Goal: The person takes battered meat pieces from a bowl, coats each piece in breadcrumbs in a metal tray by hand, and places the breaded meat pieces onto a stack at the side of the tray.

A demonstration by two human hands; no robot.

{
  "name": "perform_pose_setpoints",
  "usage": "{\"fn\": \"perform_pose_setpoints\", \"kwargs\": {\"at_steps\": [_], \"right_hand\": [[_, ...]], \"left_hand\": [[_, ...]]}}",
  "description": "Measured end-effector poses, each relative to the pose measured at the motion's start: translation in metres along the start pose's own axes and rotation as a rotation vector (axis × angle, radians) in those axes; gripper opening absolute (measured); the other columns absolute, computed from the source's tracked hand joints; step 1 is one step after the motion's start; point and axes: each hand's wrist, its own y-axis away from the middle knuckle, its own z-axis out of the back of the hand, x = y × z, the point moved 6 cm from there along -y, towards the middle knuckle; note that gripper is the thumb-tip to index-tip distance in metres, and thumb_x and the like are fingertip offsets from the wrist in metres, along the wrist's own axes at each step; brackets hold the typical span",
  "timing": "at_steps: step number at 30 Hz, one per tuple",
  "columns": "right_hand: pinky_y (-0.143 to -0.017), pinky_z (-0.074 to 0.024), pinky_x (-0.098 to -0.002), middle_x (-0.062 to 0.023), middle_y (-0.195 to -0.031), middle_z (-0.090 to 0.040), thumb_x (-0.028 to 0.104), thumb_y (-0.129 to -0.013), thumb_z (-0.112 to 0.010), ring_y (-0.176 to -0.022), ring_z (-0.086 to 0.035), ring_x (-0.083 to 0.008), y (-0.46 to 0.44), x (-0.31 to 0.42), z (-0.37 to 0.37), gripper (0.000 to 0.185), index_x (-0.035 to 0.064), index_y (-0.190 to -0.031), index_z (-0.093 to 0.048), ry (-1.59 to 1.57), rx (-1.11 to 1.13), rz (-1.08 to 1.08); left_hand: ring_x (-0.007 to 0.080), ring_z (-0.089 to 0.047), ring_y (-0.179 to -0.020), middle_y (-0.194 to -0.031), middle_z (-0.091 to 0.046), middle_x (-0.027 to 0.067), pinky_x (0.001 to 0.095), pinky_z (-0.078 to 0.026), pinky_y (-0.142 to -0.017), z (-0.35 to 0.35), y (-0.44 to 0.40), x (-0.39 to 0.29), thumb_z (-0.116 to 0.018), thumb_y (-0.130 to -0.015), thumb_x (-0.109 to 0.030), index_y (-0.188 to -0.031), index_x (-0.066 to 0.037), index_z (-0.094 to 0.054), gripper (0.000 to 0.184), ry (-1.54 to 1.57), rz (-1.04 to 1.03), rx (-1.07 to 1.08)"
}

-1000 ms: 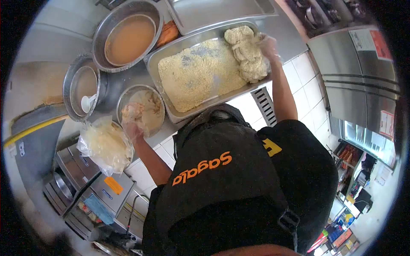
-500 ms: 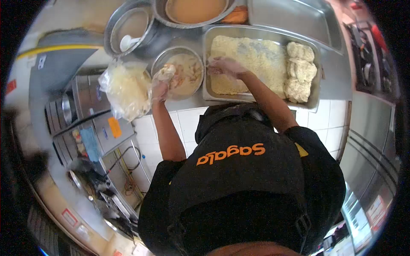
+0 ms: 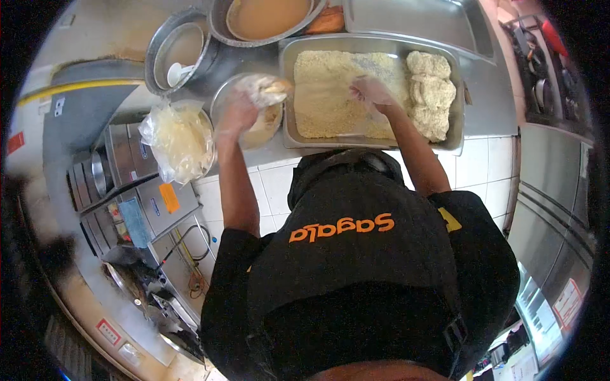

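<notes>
My left hand (image 3: 237,114), in a clear glove, is closed around a batter-coated piece of meat (image 3: 270,93). It is above a metal bowl (image 3: 216,101) of pale batter, near the left rim of a tray (image 3: 290,120). Yellowish crumbs (image 3: 324,95) cover most of the tray's bottom. Over the crumbs hovers my right hand (image 3: 375,93), also gloved and a little blurred, with its fingers apart and nothing seen in them. Along the tray's right side lie several crumb-coated pieces (image 3: 432,95).
A clear plastic bag (image 3: 181,141) with pale contents sits left of the batter bowl. Behind are a pot (image 3: 152,60) with a white ladle (image 3: 178,75), a basin (image 3: 270,16) of brownish liquid and another metal tray (image 3: 413,19).
My left hand has lifted the battered piece up from the bowl and toward the tray. My right hand has moved right, from the tray's left side to over the crumbs. The view has shifted slightly.
</notes>
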Motion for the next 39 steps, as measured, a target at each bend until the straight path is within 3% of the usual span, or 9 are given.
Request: {"fn": "perform_pose_setpoints", "kwargs": {"at_steps": [10, 13, 16, 19, 21, 24, 29, 34, 39], "right_hand": [[-0.060, -0.0451, -0.0274, -0.0111, -0.072, -0.059, 0.021, -0.082, -0.049, -0.064, -0.056, -0.0160, 0.030, -0.008, 0.043, 0.025, -0.0008, -0.089, -0.059, 0.513, -0.115, 0.052], [-0.063, -0.0467, -0.0308, -0.0129, -0.067, -0.057, 0.019, -0.081, -0.048, -0.062, -0.057, -0.0206, 0.040, -0.004, 0.059, 0.022, -0.0001, -0.085, -0.058, 0.601, -0.491, 0.033], [-0.067, -0.0471, -0.0370, -0.0146, -0.069, -0.059, 0.018, -0.081, -0.046, -0.064, -0.058, -0.0273, 0.029, 0.020, 0.061, 0.022, -0.0004, -0.083, -0.057, 0.667, -0.598, 0.147], [-0.069, -0.0464, -0.0410, -0.0175, -0.076, -0.061, 0.018, -0.080, -0.046, -0.070, -0.058, -0.0319, -0.032, -0.007, 0.034, 0.024, -0.0008, -0.088, -0.058, 0.860, -0.426, 0.155], [-0.069, -0.0473, -0.0385, -0.0147, -0.076, -0.062, 0.019, -0.080, -0.045, -0.072, -0.060, -0.0280, -0.063, -0.024, 0.009, 0.024, 0.0014, -0.085, -0.060, 0.897, -0.359, 0.284], [-0.068, -0.0470, -0.0394, -0.0176, -0.079, -0.062, 0.021, -0.079, -0.047, -0.072, -0.059, -0.0293, -0.057, -0.016, -0.018, 0.026, -0.0002, -0.088, -0.060, 0.960, -0.104, 0.191], [-0.070, -0.0466, -0.0414, -0.0207, -0.081, -0.061, 0.028, -0.079, -0.050, -0.074, -0.060, -0.0311, 0.021, -0.015, -0.035, 0.033, -0.0011, -0.091, -0.059, 1.019, 0.164, 0.297], [-0.070, -0.0465, -0.0416, -0.0222, -0.079, -0.060, 0.031, -0.080, -0.049, -0.073, -0.060, -0.0331, 0.027, 0.012, 0.045, 0.034, -0.0001, -0.092, -0.059, 0.930, -0.022, -0.117], [-0.071, -0.0475, -0.0380, -0.0198, -0.083, -0.062, 0.032, -0.080, -0.051, -0.075, -0.061, -0.0293, 0.039, -0.030, 0.034, 0.036, 0.0000, -0.094, -0.058, 0.852, -0.023, -0.059]], "left_hand": [[0.0263, -0.060, -0.086, -0.094, -0.063, 0.0112, 0.0340, -0.047, -0.078, -0.110, -0.057, -0.066, -0.059, -0.075, -0.012, -0.096, -0.008, -0.063, 0.021, 0.620, 0.078, 0.321], [0.0294, -0.060, -0.079, -0.083, -0.063, 0.0130, 0.0349, -0.047, -0.073, -0.115, -0.038, -0.059, -0.054, -0.070, 0.000, -0.084, -0.005, -0.064, 0.018, 0.392, -0.293, 0.005], [0.0283, -0.059, -0.080, -0.083, -0.064, 0.0109, 0.0353, -0.046, -0.074, -0.078, -0.020, -0.042, -0.055, -0.070, -0.001, -0.084, -0.006, -0.064, 0.017, 0.419, 0.011, -0.048], [0.0275, -0.059, -0.081, -0.083, -0.064, 0.0098, 0.0369, -0.045, -0.076, -0.038, -0.009, -0.023, -0.056, -0.073, -0.006, -0.084, -0.006, -0.065, 0.014, 0.385, 0.170, -0.203], [0.0251, -0.059, -0.083, -0.090, -0.062, 0.0098, 0.0363, -0.047, -0.075, -0.072, 0.013, 0.030, -0.051, -0.073, -0.001, -0.098, -0.012, -0.061, 0.029, -0.400, 0.063, 0.000], [0.0270, -0.059, -0.083, -0.092, -0.062, 0.0103, 0.0387, -0.046, -0.075, -0.069, 0.033, 0.056, -0.050, -0.075, -0.007, -0.100, -0.013, -0.061, 0.028, -0.522, 0.332, 0.258], [0.0285, -0.057, -0.088, -0.094, -0.061, 0.0118, 0.0400, -0.044, -0.076, -0.146, 0.087, 0.147, -0.052, -0.076, -0.019, -0.100, -0.010, -0.061, 0.027, -0.108, 0.493, 0.057], [0.0275, -0.058, -0.084, -0.090, -0.062, 0.0121, 0.0392, -0.045, -0.072, -0.186, 0.081, 0.132, -0.052, -0.076, -0.020, -0.096, -0.008, -0.062, 0.025, 0.325, 0.537, 0.294], [0.0265, -0.058, -0.079, -0.086, -0.062, 0.0124, 0.0384, -0.045, -0.068, -0.207, 0.078, 0.133, -0.053, -0.076, -0.022, -0.091, -0.007, -0.063, 0.024, 0.401, 0.552, 0.449]]}}
